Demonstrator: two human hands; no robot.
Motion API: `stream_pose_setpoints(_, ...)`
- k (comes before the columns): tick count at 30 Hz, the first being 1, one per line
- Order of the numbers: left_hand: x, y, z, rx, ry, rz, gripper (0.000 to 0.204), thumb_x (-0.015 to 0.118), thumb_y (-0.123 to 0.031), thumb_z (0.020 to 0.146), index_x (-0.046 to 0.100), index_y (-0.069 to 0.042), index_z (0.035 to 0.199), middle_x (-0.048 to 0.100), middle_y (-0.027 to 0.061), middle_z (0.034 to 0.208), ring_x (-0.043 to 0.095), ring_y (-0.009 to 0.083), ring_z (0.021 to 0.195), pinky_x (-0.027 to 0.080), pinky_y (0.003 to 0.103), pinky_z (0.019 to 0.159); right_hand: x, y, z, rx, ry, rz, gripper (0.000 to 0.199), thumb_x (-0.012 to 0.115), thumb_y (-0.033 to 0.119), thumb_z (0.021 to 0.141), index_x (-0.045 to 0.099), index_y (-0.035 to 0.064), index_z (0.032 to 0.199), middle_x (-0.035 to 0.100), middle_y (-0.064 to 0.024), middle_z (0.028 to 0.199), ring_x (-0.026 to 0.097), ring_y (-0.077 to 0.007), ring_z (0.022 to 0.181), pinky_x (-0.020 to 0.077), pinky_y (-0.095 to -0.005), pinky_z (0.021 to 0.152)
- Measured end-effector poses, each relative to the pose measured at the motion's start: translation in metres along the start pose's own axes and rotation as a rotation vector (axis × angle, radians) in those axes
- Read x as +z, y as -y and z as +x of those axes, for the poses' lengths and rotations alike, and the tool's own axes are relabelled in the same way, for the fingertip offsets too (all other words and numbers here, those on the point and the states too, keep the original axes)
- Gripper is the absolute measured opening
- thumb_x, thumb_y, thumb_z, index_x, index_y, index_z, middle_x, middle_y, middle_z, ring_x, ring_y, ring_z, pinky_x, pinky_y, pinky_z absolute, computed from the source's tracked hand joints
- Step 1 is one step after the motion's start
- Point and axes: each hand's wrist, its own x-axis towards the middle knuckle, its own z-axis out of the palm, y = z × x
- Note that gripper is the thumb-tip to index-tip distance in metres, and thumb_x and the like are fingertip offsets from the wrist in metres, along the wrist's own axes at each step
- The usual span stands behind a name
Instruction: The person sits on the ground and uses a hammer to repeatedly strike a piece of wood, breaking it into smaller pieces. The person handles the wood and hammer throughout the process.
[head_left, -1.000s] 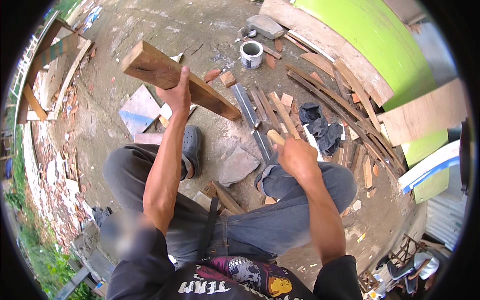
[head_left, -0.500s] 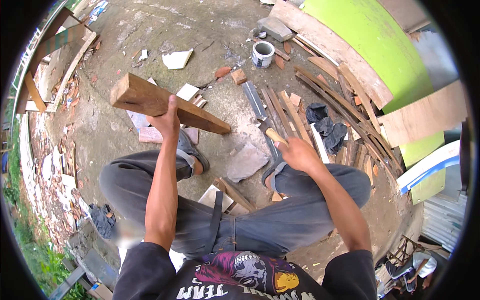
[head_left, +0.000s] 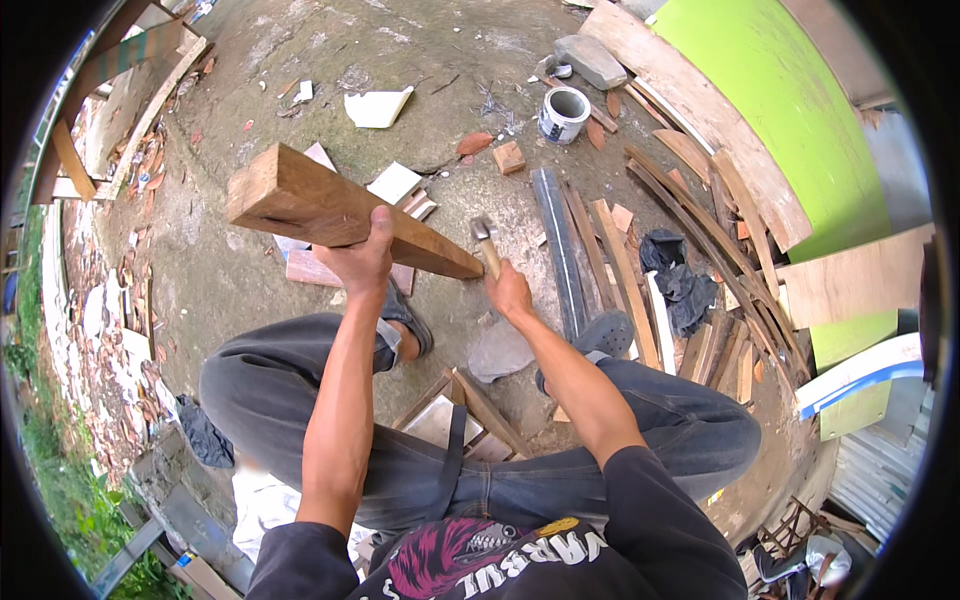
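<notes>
My left hand [head_left: 356,262] is closed round a thick squared wooden beam [head_left: 330,210]. The beam slants from its raised, broad end at the left down to its far tip by my right hand. Wrapped in my right hand [head_left: 511,292] is the light wooden handle of a hammer [head_left: 486,240]. Its small metal head points up and away from me, just beyond the beam's lower end. A flat grey stone [head_left: 500,352] lies on the ground below that end, between my feet.
Several wood strips [head_left: 622,275] lie right of my hands, beside a dark metal-looking bar [head_left: 562,250]. Farther off stand a paint can [head_left: 564,114], a small wood block [head_left: 508,157] and a grey rock [head_left: 590,62]. A black plastic bag [head_left: 685,290] rests at the right.
My right hand has swung left with the hammer, from over the metal-looking bar to the beam's lower end. My left hand still holds the beam. The view has shifted slightly.
</notes>
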Motion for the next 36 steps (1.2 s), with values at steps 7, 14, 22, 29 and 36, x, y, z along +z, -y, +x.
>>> stream_pose_setpoints(7, -0.023, 0.024, 0.007, 0.032, 0.016, 0.124, 0.070, 0.084, -0.038, 0.079, 0.051, 0.014, 0.114, 0.061, 0.0152, 0.102, 0.060, 0.0217, 0.092, 0.052, 0.036, 0.079, 0.012, -0.012, -0.017, -0.001, -0.156, 0.182, 0.032, 0.064, 0.021, 0.086, 0.056, 0.0033, 0.112, 0.067, -0.0298, 0.088, 0.065, -0.0502, 0.087, 0.0502, -0.0560, 0.077)
stream_pose_setpoints(14, -0.017, 0.030, 0.004, 0.042, -0.064, 0.077, 0.066, 0.086, -0.037, 0.077, 0.055, 0.010, 0.110, 0.060, 0.0134, 0.103, 0.059, 0.0219, 0.091, 0.051, 0.036, 0.081, 0.007, -0.014, -0.024, -0.190, -0.135, 0.161, 0.037, 0.064, 0.019, 0.086, 0.054, 0.0032, 0.118, 0.065, -0.0313, 0.080, 0.064, -0.0513, 0.079, 0.0500, -0.0579, 0.073)
stream_pose_setpoints(22, -0.006, 0.012, -0.010, 0.176, -0.027, 0.114, 0.065, 0.083, -0.039, 0.081, 0.055, 0.013, 0.109, 0.062, 0.0149, 0.099, 0.062, 0.0214, 0.086, 0.053, 0.035, 0.077, 0.014, 0.001, -0.031, -0.128, -0.116, 0.193, 0.038, 0.064, 0.019, 0.086, 0.052, 0.0030, 0.119, 0.067, -0.0312, 0.081, 0.065, -0.0528, 0.080, 0.0510, -0.0583, 0.074)
stream_pose_setpoints(29, -0.008, 0.014, -0.008, 0.026, -0.041, 0.090, 0.062, 0.088, -0.035, 0.076, 0.057, 0.008, 0.109, 0.061, 0.0126, 0.100, 0.060, 0.0229, 0.089, 0.051, 0.037, 0.081, 0.001, -0.027, -0.039, -0.089, -0.043, 0.085, 0.038, 0.064, 0.020, 0.087, 0.053, 0.0019, 0.118, 0.066, -0.0316, 0.080, 0.065, -0.0524, 0.082, 0.0504, -0.0581, 0.072)
stream_pose_setpoints(36, -0.005, 0.001, -0.007, 0.144, -0.084, 0.237, 0.056, 0.082, -0.039, 0.080, 0.063, 0.011, 0.095, 0.066, 0.0142, 0.088, 0.062, 0.0245, 0.078, 0.051, 0.038, 0.073, 0.011, -0.007, -0.042, -0.122, -0.171, 0.253, 0.038, 0.066, 0.022, 0.086, 0.055, 0.0001, 0.115, 0.066, -0.0322, 0.085, 0.064, -0.0528, 0.084, 0.0509, -0.0569, 0.073)
